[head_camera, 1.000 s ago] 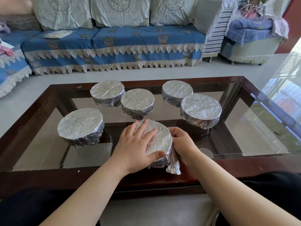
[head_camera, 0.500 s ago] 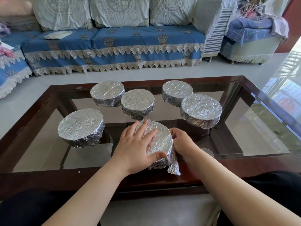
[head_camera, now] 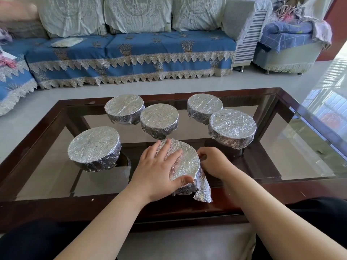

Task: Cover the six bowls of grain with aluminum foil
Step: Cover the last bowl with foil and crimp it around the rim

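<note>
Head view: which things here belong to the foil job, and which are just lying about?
Job:
near bowl, its loose foil flap
five wrapped bowls, e.g.
left hand pressing, right hand at the side

Lying about:
sofa
armchair
glass table

Blue lace-trimmed sofa (head_camera: 131,53) behind a glass-topped table (head_camera: 281,147) — pale glossy floor (head_camera: 262,79).

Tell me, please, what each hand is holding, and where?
Left hand presses flat on the nearest foil-covered bowl; right hand grips its foil at the right rim.
</note>
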`<move>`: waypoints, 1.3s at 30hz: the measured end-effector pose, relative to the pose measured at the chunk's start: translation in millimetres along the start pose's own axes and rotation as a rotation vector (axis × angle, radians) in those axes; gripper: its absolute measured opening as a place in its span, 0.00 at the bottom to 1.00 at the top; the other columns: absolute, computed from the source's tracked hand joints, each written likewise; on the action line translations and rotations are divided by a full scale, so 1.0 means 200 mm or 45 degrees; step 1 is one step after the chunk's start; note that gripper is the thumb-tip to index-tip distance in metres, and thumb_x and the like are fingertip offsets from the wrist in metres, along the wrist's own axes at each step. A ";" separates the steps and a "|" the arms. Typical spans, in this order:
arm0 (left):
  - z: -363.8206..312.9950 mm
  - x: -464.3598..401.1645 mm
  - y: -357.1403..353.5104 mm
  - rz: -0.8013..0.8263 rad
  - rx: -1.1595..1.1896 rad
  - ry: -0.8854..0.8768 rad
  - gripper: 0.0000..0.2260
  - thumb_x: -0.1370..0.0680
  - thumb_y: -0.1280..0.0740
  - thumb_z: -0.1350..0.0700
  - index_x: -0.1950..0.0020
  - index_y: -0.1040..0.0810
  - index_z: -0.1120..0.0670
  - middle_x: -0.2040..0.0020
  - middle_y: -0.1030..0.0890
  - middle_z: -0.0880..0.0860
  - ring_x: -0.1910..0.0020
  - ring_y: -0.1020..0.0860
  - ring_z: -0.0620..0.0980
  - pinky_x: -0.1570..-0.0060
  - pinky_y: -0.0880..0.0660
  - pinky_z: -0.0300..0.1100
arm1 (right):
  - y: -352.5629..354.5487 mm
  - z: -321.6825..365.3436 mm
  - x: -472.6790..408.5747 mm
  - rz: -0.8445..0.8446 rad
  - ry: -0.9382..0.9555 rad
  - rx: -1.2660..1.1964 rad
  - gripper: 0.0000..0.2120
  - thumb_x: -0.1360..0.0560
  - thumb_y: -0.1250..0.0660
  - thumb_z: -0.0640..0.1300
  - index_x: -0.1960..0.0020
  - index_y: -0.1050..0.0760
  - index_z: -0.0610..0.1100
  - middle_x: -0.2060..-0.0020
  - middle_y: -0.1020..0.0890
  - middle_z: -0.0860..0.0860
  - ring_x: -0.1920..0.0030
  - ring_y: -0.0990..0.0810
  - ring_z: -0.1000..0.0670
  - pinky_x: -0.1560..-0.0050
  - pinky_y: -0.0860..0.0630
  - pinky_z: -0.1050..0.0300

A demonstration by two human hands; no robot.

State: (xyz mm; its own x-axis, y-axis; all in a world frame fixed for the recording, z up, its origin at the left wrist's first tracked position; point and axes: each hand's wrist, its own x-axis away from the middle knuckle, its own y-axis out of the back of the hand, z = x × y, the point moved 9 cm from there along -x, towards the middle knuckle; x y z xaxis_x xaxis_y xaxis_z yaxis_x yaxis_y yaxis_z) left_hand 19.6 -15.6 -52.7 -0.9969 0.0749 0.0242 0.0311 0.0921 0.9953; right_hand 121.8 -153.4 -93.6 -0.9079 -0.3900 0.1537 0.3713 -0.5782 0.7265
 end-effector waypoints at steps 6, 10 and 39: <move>0.01 -0.01 -0.01 0.003 0.014 0.042 0.48 0.36 0.65 0.20 0.20 0.52 0.40 0.19 0.60 0.50 0.20 0.61 0.53 0.23 0.59 0.55 | 0.22 0.13 0.15 -0.358 0.034 -0.125 0.08 0.22 0.36 0.45 0.46 0.20 0.49 0.59 0.18 0.55 0.60 0.21 0.53 0.57 0.26 0.58; 0.00 0.01 0.00 -0.024 0.020 0.135 0.48 0.37 0.66 0.20 0.20 0.53 0.39 0.19 0.60 0.52 0.20 0.60 0.55 0.23 0.57 0.55 | 0.08 0.24 0.23 -0.343 0.144 0.030 0.18 0.22 0.36 0.54 0.35 0.24 0.46 0.44 0.19 0.51 0.44 0.22 0.50 0.43 0.29 0.56; 0.09 0.15 -0.06 0.159 0.310 0.235 0.56 0.37 0.36 0.22 0.22 0.66 0.39 0.23 0.72 0.43 0.22 0.63 0.53 0.24 0.52 0.55 | 0.03 0.15 0.17 -0.231 0.050 -0.491 0.15 0.24 0.33 0.57 0.47 0.26 0.46 0.58 0.19 0.57 0.58 0.22 0.62 0.59 0.29 0.67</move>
State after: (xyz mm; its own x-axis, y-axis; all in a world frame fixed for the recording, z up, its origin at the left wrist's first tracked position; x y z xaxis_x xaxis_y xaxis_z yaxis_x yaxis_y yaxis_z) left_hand -8.5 4.2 -64.8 -0.9799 -0.0783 0.1835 0.1482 0.3302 0.9322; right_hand 87.0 -149.2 -63.6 -0.9599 -0.2800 0.0154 0.2586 -0.8626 0.4348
